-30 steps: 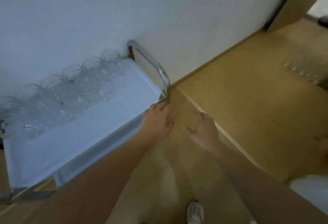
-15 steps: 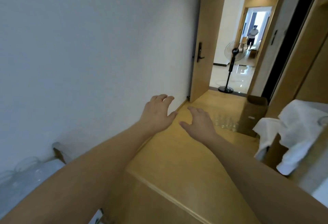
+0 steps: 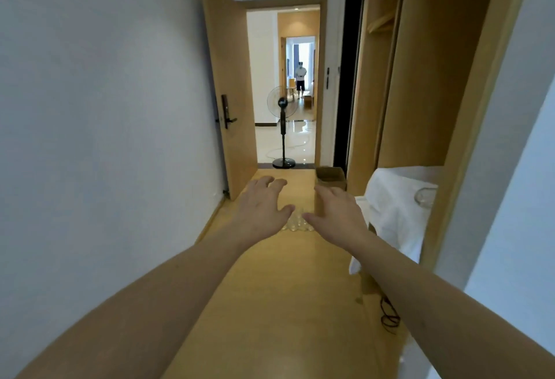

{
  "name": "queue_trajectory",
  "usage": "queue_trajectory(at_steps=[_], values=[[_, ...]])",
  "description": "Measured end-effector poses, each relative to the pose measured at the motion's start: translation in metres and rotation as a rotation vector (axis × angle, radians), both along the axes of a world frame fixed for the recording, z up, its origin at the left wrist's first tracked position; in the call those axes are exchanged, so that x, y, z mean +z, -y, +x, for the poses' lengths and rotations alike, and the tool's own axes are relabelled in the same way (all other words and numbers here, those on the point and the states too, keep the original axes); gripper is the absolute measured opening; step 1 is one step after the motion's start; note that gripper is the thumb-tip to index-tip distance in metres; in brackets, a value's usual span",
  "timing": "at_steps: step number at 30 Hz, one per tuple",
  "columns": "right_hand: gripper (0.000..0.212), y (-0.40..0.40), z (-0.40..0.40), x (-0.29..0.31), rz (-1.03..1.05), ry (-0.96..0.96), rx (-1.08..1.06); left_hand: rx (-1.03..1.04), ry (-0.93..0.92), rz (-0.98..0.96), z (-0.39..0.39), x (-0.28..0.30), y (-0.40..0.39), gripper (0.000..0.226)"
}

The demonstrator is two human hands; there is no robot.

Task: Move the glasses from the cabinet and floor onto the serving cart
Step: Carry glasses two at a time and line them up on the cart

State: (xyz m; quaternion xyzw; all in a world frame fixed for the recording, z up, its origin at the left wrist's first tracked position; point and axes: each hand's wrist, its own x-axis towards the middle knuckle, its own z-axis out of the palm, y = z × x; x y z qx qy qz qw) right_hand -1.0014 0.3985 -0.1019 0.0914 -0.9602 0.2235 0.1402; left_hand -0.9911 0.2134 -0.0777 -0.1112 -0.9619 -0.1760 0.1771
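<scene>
We see both forearms stretched forward over the wooden floor (image 3: pixel 270 303), no object in either. Left hand (image 3: pixel 261 210) is held out palm down, fingers spread and relaxed, gripping nothing. Right hand (image 3: pixel 338 213) likewise, fingers loose and extended, thumb pointing inward, gripping nothing. The two hands are near each other but apart.

Low right, a dark cable (image 3: pixel 389 315) lies on the floor beside the cabinet base. Right of the hands, a white cloth (image 3: pixel 393 207) drapes over the cabinet ledge (image 3: pixel 432 222), and one clear glass (image 3: pixel 425 197) sits on the cloth at its right edge, partly cut off by the wooden frame.

Just beyond the hands, showing in the gap between them, a cluster of clear floor glasses (image 3: pixel 295 224) stands on the floor; we cannot count them, they're partly hidden by the hands. Behind those, an open cardboard box (image 3: pixel 330 179) sits on the floor near the wardrobe side.

Further on, the wooden door (image 3: pixel 228 84) stands open against the left wall. Past the doorway a black pedestal fan (image 3: pixel 283 129) stands on glossy tile. Far back, a person (image 3: pixel 300 79) stands in another room.
</scene>
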Motion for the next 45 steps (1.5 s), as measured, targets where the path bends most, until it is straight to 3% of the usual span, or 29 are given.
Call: queue_trajectory(at_steps=[12,24,35,38,45], values=[[0.068,-0.036,-0.148,-0.010,0.097,0.137,-0.407,-0.331,0.069,0.043,-0.214,-0.010,-0.053,0.048],[0.070,-0.109,-0.229,-0.056,0.164,0.322,-0.646,-0.518,0.151,0.030,-0.345,-0.051,-0.146,0.055],[0.066,-0.219,-0.354,-0.063,0.154,0.410,-0.803,-0.706,0.178,-0.147,-0.466,-0.064,-0.251,0.060],[0.070,-0.246,-0.375,-0.067,0.134,0.430,-0.832,-0.741,0.139,-0.167,-0.497,-0.062,-0.282,0.060],[0.095,-0.301,-0.387,-0.089,0.299,0.610,-0.882,-0.901,0.179,-0.165,-0.533,-0.077,-0.354,0.062]])
